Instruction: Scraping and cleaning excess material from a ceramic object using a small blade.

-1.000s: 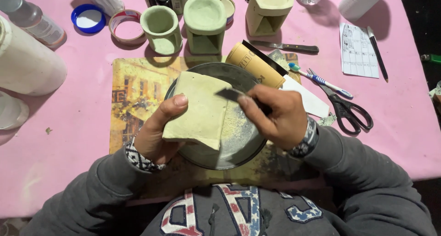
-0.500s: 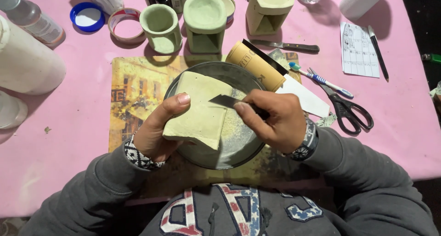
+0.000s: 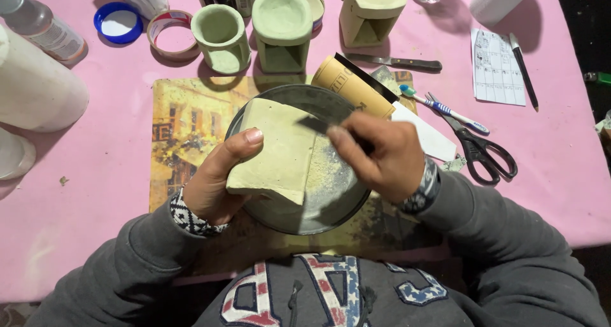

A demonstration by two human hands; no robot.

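At the middle of the pink table, we hold a pale green clay block over a round metal dish that sits on a picture placemat. Our left hand grips the block from its nine o'clock side, thumb pressed on the top face and the other fingers curled under it. Our right hand is closed around a thin dark blade, whose tip lies on the block's upper edge toward one o'clock; the handle is hidden in the fist, so we cannot tell what kind of tool it is. Fine pale dust lies in the dish just to the three o'clock side of the block.

Toward twelve o'clock stand three more clay pieces: a round cup, a square burner-like piece and a taller one. A cardboard tube lies just beyond the dish at one o'clock, with a knife past it. Scissors and a toothbrush lie at three o'clock, and a printed sheet with a pen farther out. A blue lid and a roll of tape lie at eleven o'clock, a white bottle at ten.
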